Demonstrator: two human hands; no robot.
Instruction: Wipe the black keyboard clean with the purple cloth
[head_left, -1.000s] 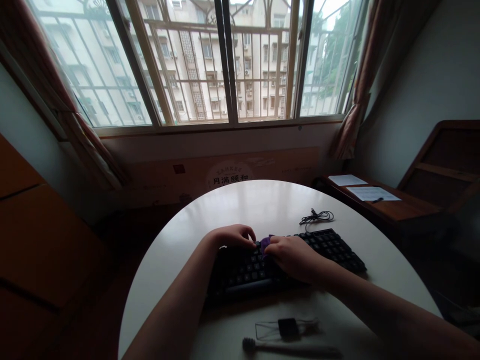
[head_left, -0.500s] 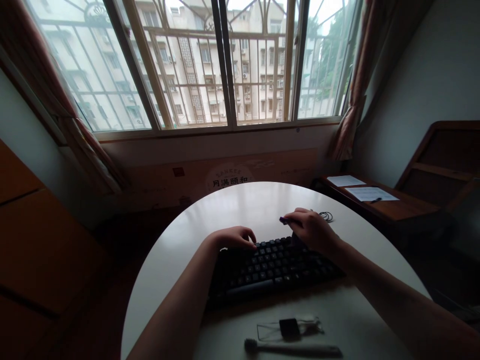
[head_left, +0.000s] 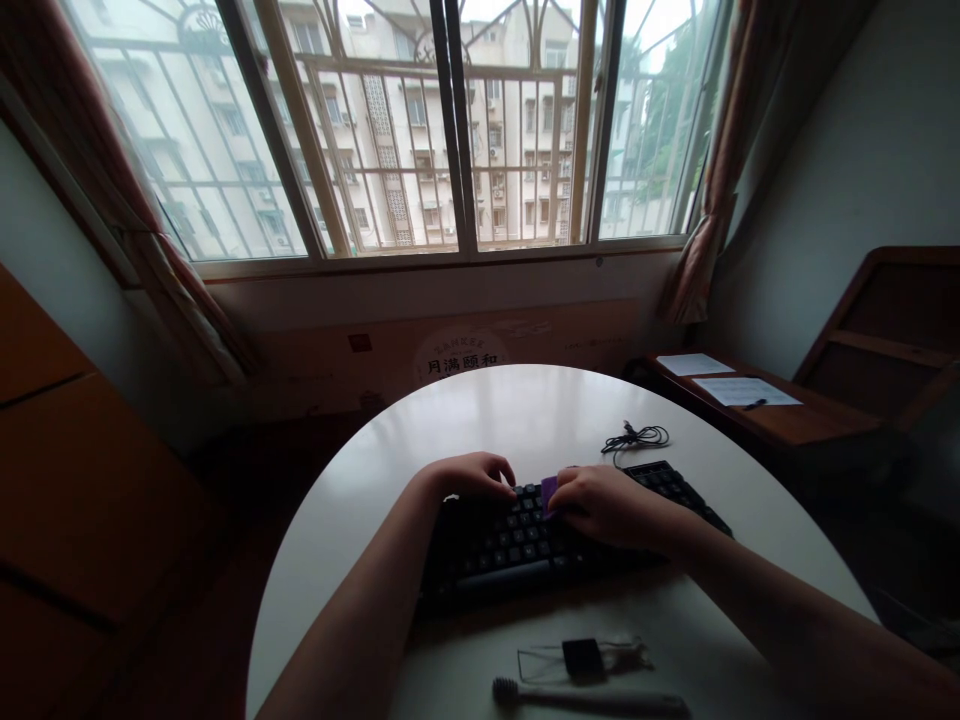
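Note:
A black keyboard (head_left: 517, 545) lies on the white round table (head_left: 420, 420). At its far left edge, my left hand (head_left: 471, 474) has its fingers curled around the rim, thumb over the keys. My right hand (head_left: 611, 505) pinches a small flat purple pad (head_left: 550, 496) against the upper middle keys; whether it is sponge or cloth, I cannot tell. Part of the keyboard is covered by both hands. Nearer to me lie a keycap puller (head_left: 583, 659) with a black middle and wire loops, and a toothbrush (head_left: 592, 697) with dark bristles.
Behind the keyboard lies a bundled black cable (head_left: 637, 438). Papers (head_left: 746, 391) and a pen (head_left: 756, 404) rest on a wooden side table (head_left: 832, 425) at the right. A barred window (head_left: 465, 250) and curtains (head_left: 705, 255) are ahead, an orange-brown cabinet (head_left: 90, 480) at the left.
My right hand has come down and toward me onto the keys with the purple pad, uncovering the cable and the keyboard's right end. My left hand stays in place.

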